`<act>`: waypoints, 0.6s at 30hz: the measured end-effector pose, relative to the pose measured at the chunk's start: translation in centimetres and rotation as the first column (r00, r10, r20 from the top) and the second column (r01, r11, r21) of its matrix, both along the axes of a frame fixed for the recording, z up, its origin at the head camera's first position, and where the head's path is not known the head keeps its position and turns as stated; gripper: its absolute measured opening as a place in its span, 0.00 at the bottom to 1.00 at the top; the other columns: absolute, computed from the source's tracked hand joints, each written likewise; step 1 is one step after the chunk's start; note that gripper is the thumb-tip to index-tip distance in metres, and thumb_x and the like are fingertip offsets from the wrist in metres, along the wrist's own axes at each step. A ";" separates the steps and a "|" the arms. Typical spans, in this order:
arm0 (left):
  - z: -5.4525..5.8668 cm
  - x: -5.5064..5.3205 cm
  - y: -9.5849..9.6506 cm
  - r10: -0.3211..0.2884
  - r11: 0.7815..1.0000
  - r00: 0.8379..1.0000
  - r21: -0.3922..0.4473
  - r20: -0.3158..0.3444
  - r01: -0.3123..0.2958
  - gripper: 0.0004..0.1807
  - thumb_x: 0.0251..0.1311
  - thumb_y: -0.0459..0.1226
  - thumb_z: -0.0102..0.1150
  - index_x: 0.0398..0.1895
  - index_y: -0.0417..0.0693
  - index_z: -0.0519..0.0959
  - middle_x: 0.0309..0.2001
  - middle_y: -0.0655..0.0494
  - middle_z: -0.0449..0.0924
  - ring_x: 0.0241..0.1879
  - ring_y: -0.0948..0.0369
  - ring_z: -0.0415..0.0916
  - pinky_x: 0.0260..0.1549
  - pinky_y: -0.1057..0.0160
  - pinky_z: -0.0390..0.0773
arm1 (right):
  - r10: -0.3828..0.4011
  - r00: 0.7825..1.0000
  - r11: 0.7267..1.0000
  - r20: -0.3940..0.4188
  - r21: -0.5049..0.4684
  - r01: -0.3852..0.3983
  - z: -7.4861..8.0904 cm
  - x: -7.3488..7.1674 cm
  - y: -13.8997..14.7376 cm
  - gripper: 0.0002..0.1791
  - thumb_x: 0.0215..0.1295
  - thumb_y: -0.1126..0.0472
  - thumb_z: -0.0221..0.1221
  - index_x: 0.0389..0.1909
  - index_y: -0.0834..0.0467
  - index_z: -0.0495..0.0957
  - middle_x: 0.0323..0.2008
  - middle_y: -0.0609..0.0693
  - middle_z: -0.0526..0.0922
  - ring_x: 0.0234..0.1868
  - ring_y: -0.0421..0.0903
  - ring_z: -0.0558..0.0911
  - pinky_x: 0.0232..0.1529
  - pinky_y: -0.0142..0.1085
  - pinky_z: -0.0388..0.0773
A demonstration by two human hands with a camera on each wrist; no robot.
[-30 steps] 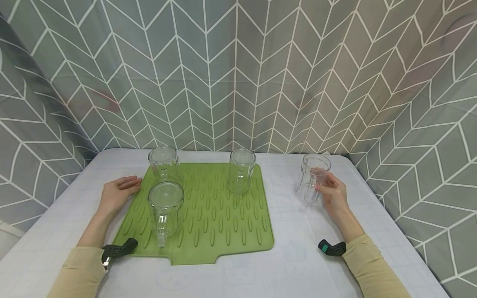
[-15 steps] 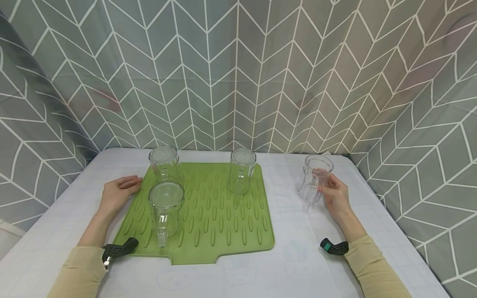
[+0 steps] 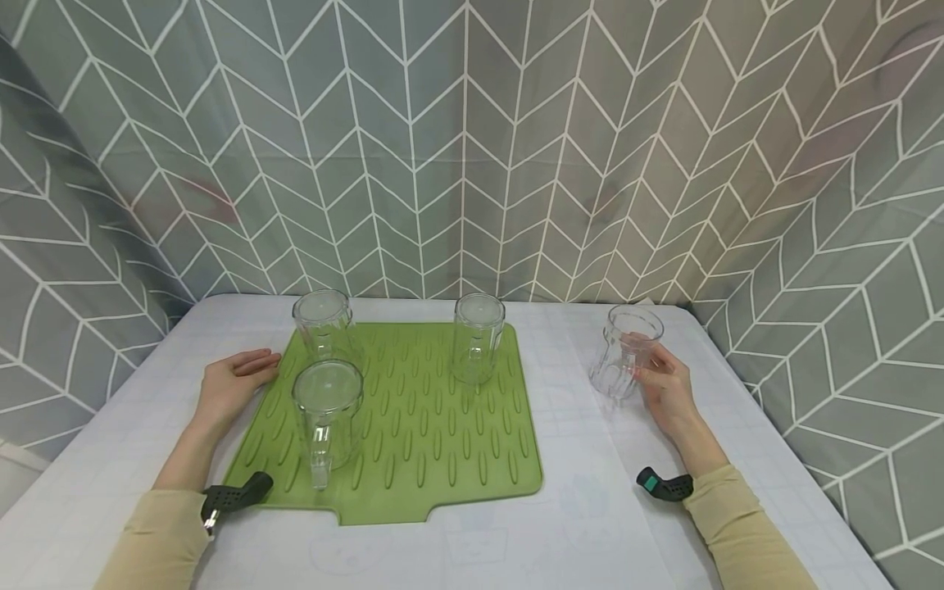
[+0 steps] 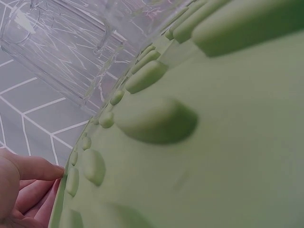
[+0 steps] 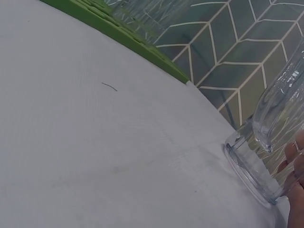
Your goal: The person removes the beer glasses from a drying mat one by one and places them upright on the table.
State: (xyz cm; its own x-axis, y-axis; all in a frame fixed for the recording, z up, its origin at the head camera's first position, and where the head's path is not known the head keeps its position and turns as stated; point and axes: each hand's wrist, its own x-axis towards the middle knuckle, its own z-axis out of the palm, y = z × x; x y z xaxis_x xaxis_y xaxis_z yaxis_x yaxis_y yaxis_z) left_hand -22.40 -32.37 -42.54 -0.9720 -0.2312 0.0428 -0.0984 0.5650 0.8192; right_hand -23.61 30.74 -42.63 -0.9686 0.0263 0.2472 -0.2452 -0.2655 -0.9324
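Observation:
My right hand [image 3: 667, 389] grips a clear glass mug [image 3: 614, 356] on the right side of the white table. In the right wrist view, this mug's handle [image 5: 266, 126] faces away from my fingers, and its lower end is close to the cloth. My left hand [image 3: 232, 389] rests at the left edge of a green ribbed mat [image 3: 428, 475], fingers fairly straight; in the left wrist view the thumb tip [image 4: 58, 172] touches the mat's edge. On the mat stand a front-left glass mug [image 3: 328, 418], a back-left glass mug [image 3: 323, 324] and a back-right glass mug [image 3: 478, 344].
A grey curtain [image 3: 435, 164] with white chevron lines closes off the back and both sides. A white cloth [image 3: 575, 524] covers the table. The mat has a short tab [image 3: 383, 512] toward me. Black straps with camera mounts [image 3: 667, 487] sit on both wrists.
My right hand has shifted slightly to the right with the glass mug. The left hand, the mat and the mugs on it have stayed in place.

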 end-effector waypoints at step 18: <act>-0.2 -0.1 -0.1 -0.001 1.000 1.000 0.002 -0.001 0.001 0.28 0.70 0.41 0.58 0.67 0.33 0.69 0.61 0.38 0.76 0.68 0.41 0.67 0.69 0.42 0.64 | 0.056 0.997 0.998 -0.060 0.016 -0.055 -0.4 -0.2 0.8 0.33 0.60 0.85 0.44 0.56 0.53 0.79 0.57 0.38 0.78 0.59 0.34 0.75 0.55 0.21 0.76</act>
State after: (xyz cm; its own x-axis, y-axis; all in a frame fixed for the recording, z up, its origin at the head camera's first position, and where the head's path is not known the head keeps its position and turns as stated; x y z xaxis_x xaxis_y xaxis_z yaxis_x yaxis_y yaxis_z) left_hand -22.49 -32.48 -42.73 -0.9721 -0.2305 0.0432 -0.0972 0.5635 0.8204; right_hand -23.76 31.52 -42.99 -0.9517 -0.0307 0.3056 -0.2869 -0.2666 -0.9201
